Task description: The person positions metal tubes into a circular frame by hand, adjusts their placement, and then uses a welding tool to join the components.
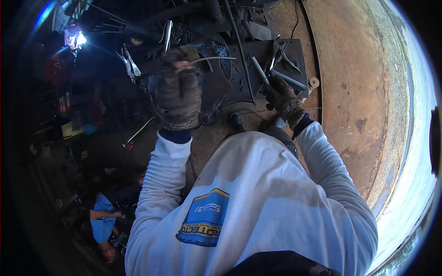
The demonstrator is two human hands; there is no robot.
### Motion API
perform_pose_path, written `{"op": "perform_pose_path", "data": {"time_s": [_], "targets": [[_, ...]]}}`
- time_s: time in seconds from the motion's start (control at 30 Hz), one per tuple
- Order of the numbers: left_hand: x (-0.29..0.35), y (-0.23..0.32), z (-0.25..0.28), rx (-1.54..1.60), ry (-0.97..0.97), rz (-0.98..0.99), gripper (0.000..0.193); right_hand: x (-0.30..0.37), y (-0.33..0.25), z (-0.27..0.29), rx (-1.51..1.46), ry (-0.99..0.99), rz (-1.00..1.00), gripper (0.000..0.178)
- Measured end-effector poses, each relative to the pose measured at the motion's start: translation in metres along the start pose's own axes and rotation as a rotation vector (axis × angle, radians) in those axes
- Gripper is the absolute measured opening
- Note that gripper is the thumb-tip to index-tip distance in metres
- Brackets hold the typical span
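Observation:
My left hand (180, 94), in a dirty knitted work glove, is raised over the dark work table and slightly blurred. Its fingers are closed, with a bare fingertip showing, and a thin, bent grey rod (216, 58) sticks out of them to the right. Farther right, my gloved right hand (284, 100) is at the near edge of a dark metal plate (292, 49). The fingers close on the lower end of a short grey metal tube (259, 70). A second tube (290, 80) lies on the plate beside this hand. Pliers (277, 49) lie beyond it.
Locking pliers (129, 63) and a shiny metal tube (168, 36) lie left of the plate. A dark cable (240, 50) crosses the table. A round disc (314, 82) is at the plate's right. Another person in blue (103, 221) is low left; a bright welding arc (80, 39) glows far left.

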State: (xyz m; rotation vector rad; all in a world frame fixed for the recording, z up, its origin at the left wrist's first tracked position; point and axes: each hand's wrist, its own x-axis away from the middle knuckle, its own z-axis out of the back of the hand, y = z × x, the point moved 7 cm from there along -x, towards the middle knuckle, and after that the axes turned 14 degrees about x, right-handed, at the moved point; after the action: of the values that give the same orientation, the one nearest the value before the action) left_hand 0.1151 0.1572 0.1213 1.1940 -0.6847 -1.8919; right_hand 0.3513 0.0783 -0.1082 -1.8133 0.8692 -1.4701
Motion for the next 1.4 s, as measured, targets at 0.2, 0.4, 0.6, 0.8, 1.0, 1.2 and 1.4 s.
{"op": "perform_pose_path", "data": {"time_s": [0.2, 0.4, 0.6, 0.8, 1.0, 1.2, 1.4], "targets": [[-0.004, -0.02, 0.082, 1.308, 0.35, 0.216, 0.018, -0.081, -0.062, -0.036, 0.329, 0.016, 0.433, 0.028], [0.026, -0.009, 0.121, 1.342, 0.503, 0.141, 0.021, -0.104, -0.185, -0.115, 1.161, 0.188, 0.717, 0.042], [0.036, -0.003, 0.131, 1.439, 0.513, 0.078, 0.023, -0.178, -0.212, -0.161, 1.472, 0.029, 0.673, 0.039], [0.059, -0.012, 0.144, 1.522, 0.587, 0.114, 0.022, -0.18, -0.211, -0.179, 1.675, 0.105, 0.744, 0.032], [0.06, -0.022, 0.137, 1.638, 0.624, 0.139, 0.021, -0.141, -0.22, -0.169, 1.718, 0.287, 0.823, 0.053], [0.07, -0.035, 0.128, 1.648, 0.579, 0.133, 0.021, -0.031, -0.195, -0.145, 1.254, 0.456, 1.013, 0.05], [0.069, -0.035, 0.078, 1.867, 0.486, 0.233, 0.03, 0.035, -0.142, -0.145, 0.063, -0.483, 0.617, 0.038]]}}
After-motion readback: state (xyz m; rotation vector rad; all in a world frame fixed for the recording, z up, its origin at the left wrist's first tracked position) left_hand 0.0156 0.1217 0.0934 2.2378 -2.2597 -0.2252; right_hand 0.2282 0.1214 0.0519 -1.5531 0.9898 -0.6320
